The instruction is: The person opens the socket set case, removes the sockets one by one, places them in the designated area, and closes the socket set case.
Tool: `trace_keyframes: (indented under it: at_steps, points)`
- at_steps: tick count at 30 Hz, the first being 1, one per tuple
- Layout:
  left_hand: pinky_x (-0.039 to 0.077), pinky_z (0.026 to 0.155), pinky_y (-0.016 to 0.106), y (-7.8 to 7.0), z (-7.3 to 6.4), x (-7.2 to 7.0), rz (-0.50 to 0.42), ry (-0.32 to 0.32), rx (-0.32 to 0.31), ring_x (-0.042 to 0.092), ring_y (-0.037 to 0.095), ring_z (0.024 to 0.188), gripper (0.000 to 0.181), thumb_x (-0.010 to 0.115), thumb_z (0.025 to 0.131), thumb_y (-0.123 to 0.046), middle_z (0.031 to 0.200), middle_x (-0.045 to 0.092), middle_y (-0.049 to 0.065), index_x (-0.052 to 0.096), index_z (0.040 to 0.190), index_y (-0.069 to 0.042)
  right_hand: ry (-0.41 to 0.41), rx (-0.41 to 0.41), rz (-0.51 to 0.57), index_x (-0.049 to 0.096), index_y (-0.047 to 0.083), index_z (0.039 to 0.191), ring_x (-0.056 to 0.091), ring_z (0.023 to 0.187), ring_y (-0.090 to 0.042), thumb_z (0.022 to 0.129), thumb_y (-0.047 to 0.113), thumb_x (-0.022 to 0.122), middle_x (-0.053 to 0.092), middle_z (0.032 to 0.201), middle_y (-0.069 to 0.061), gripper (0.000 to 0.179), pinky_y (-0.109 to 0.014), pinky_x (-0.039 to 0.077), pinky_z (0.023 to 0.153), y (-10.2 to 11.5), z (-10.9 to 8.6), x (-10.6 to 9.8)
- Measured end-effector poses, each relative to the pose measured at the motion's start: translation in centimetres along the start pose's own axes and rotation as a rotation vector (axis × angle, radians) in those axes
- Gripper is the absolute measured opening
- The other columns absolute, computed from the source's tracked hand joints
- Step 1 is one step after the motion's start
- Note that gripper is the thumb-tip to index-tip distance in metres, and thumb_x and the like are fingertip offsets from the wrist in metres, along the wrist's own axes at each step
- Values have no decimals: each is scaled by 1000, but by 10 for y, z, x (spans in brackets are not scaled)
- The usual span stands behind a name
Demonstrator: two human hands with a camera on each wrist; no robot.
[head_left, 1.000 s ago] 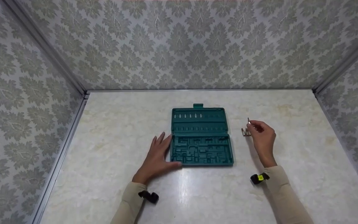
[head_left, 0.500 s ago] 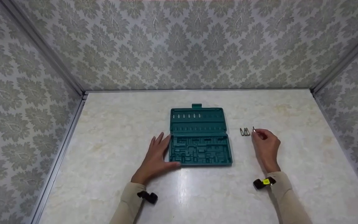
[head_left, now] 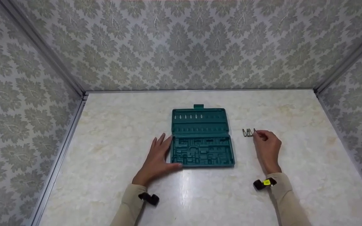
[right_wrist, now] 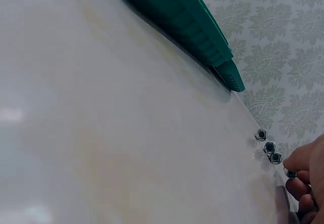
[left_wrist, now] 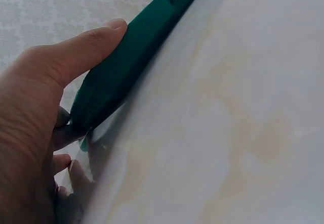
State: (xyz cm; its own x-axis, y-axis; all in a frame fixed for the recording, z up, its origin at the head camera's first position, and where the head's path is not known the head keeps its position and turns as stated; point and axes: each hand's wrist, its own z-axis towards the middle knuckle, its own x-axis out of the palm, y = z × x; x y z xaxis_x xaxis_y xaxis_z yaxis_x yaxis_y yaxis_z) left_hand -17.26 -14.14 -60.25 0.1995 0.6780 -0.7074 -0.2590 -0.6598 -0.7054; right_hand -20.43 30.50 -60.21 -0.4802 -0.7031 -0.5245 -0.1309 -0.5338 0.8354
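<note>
A green plastic tool case (head_left: 200, 123) lies unfolded on the table, its moulded inside facing up. My left hand (head_left: 156, 160) rests at its near left corner, fingers extended along the left side and thumb on the front edge. In the left wrist view the thumb (left_wrist: 96, 44) presses the case wall. To the right of the case my right hand (head_left: 267, 146) pinches a small metal socket bit (head_left: 255, 130) between thumb and fingertips. Beside it, three more socket bits (head_left: 247, 132) lie close together; the right wrist view shows their hexagonal open ends.
Several small pale pieces (head_left: 190, 116) sit in a row at the left of the case's far half. A latch tab (head_left: 198, 106) sticks out at the back. Patterned walls (head_left: 181, 47) close off the table (head_left: 105, 125) behind and at the sides.
My right hand has come down and rightward with its socket bit, then slightly back left, bringing it next to the other three. The left hand stays on the case corner.
</note>
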Motion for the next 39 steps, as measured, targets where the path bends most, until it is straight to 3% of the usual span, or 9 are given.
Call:
trace_keyframes:
  at_steps: [7, 18, 25, 28, 31, 35, 39]
  points:
    - [3, 137, 54, -2, -1, 1, 23, 7, 7, 5, 26, 171, 127, 83, 77, -80, 184, 21, 4, 26, 178, -26, -5, -2, -19, 83, 5, 118, 64, 92, -21, 106, 25, 75, 74, 106, -9, 25, -30, 50, 78, 0, -1, -2]
    - [3, 137, 56, -2, -2, -1, 12, -1, 10, 6, 28, 171, 127, 83, 77, -81, 184, 21, 4, 26, 177, -27, 6, 14, 0, 83, 7, 120, 65, 94, -20, 107, 32, 72, 74, 106, -7, 30, -28, 52, 76, 2, -2, -3]
    - [2, 137, 54, 0, 0, -2, 12, 1, 24, 6, 27, 171, 127, 83, 78, -80, 184, 22, 4, 26, 178, -26, -8, 69, 100, 82, 7, 126, 65, 96, -19, 109, 36, 68, 76, 111, -8, 37, -26, 54, 81, 11, -3, -6]
    - [2, 137, 55, 1, 0, -1, 1, 8, 14, 4, 27, 171, 126, 83, 78, -79, 184, 19, 4, 24, 178, -28, -12, 1, 120, 83, 4, 122, 64, 94, -17, 108, 29, 71, 77, 109, -12, 31, -23, 51, 80, 22, -4, -4]
    - [3, 137, 54, 2, 0, 0, 3, 10, -5, 4, 26, 171, 127, 83, 78, -80, 184, 18, 4, 24, 178, -29, 43, -124, 115, 84, 1, 117, 65, 91, -15, 106, 19, 75, 80, 108, -16, 23, -19, 49, 78, 35, -5, 2]
    - [3, 137, 54, 2, 0, 0, 5, 7, -18, 4, 27, 171, 128, 83, 77, -80, 184, 19, 6, 25, 178, -27, 185, -230, 125, 83, -1, 118, 65, 91, -17, 105, 14, 77, 79, 109, -15, 21, -19, 50, 78, 53, -5, 13]
    - [3, 137, 56, -1, 1, -1, 5, 7, -24, 3, 30, 171, 128, 83, 76, -80, 184, 19, 8, 26, 177, -25, 323, -286, 98, 81, -2, 122, 66, 96, -24, 105, 13, 76, 77, 116, -15, 22, -29, 52, 82, 72, -4, 22]
